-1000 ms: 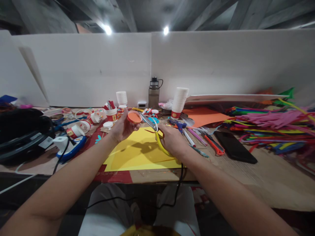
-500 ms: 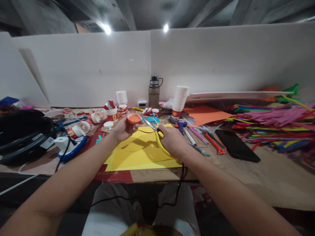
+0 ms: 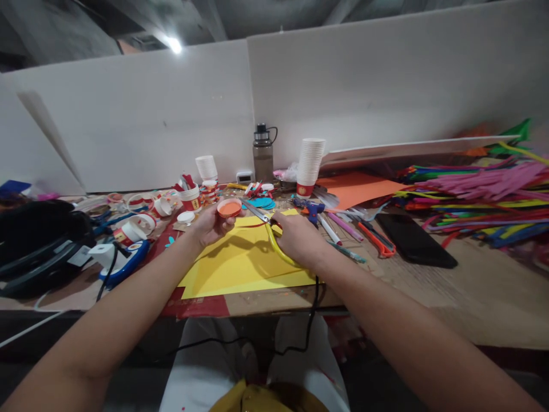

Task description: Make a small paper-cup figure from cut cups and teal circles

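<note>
My left hand (image 3: 210,225) is closed around a short, cut-down paper cup (image 3: 229,208) with an orange inside, its opening tilted toward me. Yellow-handled scissors (image 3: 262,217) are gripped in my right hand (image 3: 295,236), their blades pointing left and away, with the tips close to the cup's right rim. A thin red strip (image 3: 252,226) shows just below the blades. Both hands are above yellow paper sheets (image 3: 231,269) on the table. Blue paper discs (image 3: 262,203) lie beyond the scissors.
Behind stand a stack of paper cups (image 3: 311,166) and a water bottle (image 3: 263,157). On the right are a glue gun (image 3: 314,210), markers (image 3: 329,230), an orange cutter (image 3: 377,240), a phone (image 3: 415,240) and pipe cleaners (image 3: 480,189). Cut cups (image 3: 131,230) and a power strip (image 3: 128,263) lie left.
The view has tilted and shifted slightly. My hands still hold the cup and the scissors, in nearly the same places. The strip by the blades hangs differently, its pale curved part no longer showing.
</note>
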Available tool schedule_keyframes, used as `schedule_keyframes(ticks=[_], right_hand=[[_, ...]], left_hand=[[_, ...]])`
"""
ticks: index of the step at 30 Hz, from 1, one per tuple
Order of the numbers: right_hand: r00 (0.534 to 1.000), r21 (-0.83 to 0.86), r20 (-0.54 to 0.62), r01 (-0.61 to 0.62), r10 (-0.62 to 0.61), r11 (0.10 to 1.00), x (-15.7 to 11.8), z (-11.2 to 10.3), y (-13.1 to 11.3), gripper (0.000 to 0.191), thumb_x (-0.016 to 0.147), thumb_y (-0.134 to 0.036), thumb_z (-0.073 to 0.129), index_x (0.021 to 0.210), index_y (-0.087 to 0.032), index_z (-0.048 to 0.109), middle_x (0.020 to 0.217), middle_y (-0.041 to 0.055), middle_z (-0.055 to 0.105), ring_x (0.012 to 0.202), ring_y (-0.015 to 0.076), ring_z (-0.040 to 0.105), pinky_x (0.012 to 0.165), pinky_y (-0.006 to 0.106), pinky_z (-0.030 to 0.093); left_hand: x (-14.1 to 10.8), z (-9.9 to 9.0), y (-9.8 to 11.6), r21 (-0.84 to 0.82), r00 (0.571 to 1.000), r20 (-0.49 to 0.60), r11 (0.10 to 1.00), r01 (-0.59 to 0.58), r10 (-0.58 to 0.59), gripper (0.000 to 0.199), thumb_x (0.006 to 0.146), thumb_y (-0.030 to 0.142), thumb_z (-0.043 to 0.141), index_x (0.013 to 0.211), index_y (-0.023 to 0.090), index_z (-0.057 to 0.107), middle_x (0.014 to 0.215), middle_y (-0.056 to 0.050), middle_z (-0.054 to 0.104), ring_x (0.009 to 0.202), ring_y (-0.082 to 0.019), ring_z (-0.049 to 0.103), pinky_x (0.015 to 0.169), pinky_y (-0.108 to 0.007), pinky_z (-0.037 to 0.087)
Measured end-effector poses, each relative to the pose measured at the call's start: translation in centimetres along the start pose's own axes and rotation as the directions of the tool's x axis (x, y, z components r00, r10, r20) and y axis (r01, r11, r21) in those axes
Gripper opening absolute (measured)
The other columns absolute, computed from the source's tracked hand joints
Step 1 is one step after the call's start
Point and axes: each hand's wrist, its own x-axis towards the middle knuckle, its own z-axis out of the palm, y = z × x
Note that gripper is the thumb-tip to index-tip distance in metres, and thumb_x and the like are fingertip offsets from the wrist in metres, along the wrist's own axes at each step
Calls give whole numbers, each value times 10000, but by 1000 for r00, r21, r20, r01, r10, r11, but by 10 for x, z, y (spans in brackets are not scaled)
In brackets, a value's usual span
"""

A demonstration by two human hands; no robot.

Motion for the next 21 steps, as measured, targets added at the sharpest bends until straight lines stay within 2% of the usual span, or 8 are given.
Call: schedule_keyframes(ticks=[5,10,13,15,17,19,21], right_hand=[[998,77,-54,26,-21,997,0,-1,-1,312,847,-306,530,1114,-192,643,985,132,733,892,271,675,672,299,414],[994,295,-113,29,4,955,6,-3,5,240,855,-234,547,1062,-169,652,922,88,726,822,195,657,690,255,425],[993,416,-111,13,37,909,10,-1,9,211,867,-350,583,944,-166,651,849,64,701,764,172,627,671,249,430],[997,508,-69,1,40,861,12,0,10,269,844,-442,615,839,-173,622,771,43,667,684,152,595,617,239,429],[997,656,53,-83,64,750,12,0,9,356,832,-538,602,828,-183,583,643,5,598,523,117,522,496,218,397],[978,808,205,-196,46,556,11,-4,7,425,853,-613,530,899,-192,560,546,-38,508,395,87,419,387,196,332],[958,897,286,-255,-33,361,9,-12,5,468,881,-647,448,952,-196,550,506,-63,438,356,71,354,341,178,284]], left_hand=[[-2,0,2,-44,998,37,998,-46,48,377,997,300,299,948,121,626,715,-106,676,423,-64,513,352,-117,377],[-6,4,4,-67,989,79,990,-122,127,351,986,334,327,999,162,633,796,-111,687,489,-85,552,412,-153,433],[-8,7,5,-106,991,50,988,-117,123,312,977,293,359,1047,164,633,810,-96,675,498,-66,540,406,-123,406],[-9,9,6,-135,994,23,986,-98,102,304,975,267,363,1078,157,628,782,-79,659,485,-51,516,398,-107,388],[-9,9,7,-161,996,2,983,-86,88,308,979,260,356,1090,150,622,757,-68,646,470,-42,495,390,-98,371],[-9,10,7,-176,997,0,981,-81,82,308,982,274,360,1076,144,623,751,-67,642,467,-37,485,391,-95,364],[-9,9,7,-169,995,18,981,-93,97,315,982,323,379,1052,144,629,759,-69,644,478,-40,490,401,-103,372]])
